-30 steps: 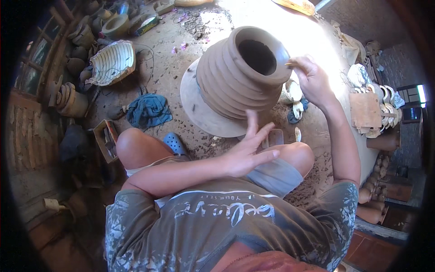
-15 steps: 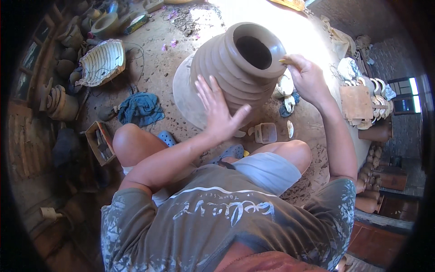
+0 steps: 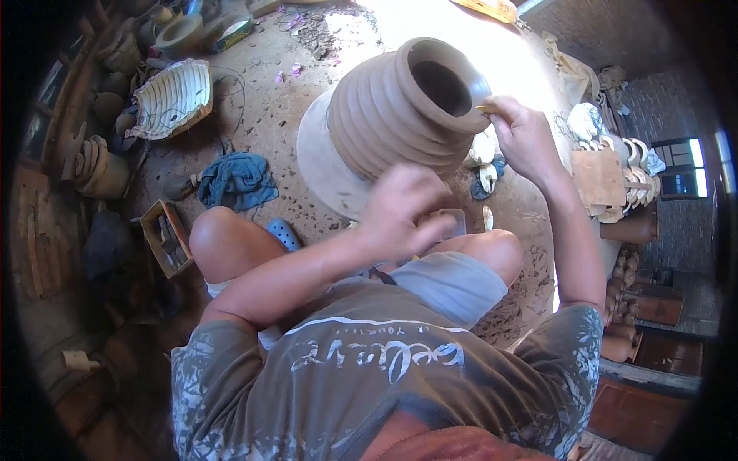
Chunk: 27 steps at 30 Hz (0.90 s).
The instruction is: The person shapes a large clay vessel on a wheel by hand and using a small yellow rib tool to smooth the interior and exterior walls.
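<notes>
Pinching sliver; right hand beside pot

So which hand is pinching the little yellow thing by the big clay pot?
The right hand, near the top of the clay pot, pinches the little yellow thing. The left hand, lower and blurred, shows nothing yellow between its fingers.

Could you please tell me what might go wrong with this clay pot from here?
First, the right hand pinches a small yellow tool at the rim of the clay pot; a slip might nick that edge if the clay is soft.
Second, the left hand, blurred, shows before the pot's lower side and the round board; whether it touches is unclear, but a knock could dent the ridges.
</notes>
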{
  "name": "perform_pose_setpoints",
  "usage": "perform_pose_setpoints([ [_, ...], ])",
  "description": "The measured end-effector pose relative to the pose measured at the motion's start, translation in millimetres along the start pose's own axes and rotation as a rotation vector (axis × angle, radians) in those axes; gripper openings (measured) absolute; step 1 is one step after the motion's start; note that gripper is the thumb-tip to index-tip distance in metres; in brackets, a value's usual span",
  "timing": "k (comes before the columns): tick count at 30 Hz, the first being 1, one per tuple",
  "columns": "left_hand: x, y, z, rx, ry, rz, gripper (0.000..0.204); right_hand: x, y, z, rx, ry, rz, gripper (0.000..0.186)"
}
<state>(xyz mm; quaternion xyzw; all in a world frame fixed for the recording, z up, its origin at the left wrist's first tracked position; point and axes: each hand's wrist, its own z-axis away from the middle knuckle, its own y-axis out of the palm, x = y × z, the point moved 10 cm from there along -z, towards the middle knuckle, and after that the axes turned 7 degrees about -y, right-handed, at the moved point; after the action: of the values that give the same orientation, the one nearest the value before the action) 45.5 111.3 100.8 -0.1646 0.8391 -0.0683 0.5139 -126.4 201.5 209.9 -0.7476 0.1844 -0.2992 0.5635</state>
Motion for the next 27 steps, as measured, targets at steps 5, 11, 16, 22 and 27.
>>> perform_pose_setpoints([
  [5,57,-97,-32,-0.369,-0.090,-0.485,0.112,6,-2,1,-0.022,-0.034,0.010,0.026],
  [11,113,-74,-36,-0.194,-0.277,-0.514,0.146,12,3,2,0.025,-0.005,0.083,0.032],
  [16,100,-45,-20,-0.345,-0.328,-0.527,0.149,3,-27,36,-0.151,0.114,-0.194,0.038],
  [22,98,-51,-33,-0.236,-0.356,-0.494,0.149,-126,-40,164,-0.354,0.328,0.099,0.035],
  [27,37,-69,-53,-0.256,0.062,-0.576,0.117,-215,120,343,0.162,0.742,0.153,0.020],
])
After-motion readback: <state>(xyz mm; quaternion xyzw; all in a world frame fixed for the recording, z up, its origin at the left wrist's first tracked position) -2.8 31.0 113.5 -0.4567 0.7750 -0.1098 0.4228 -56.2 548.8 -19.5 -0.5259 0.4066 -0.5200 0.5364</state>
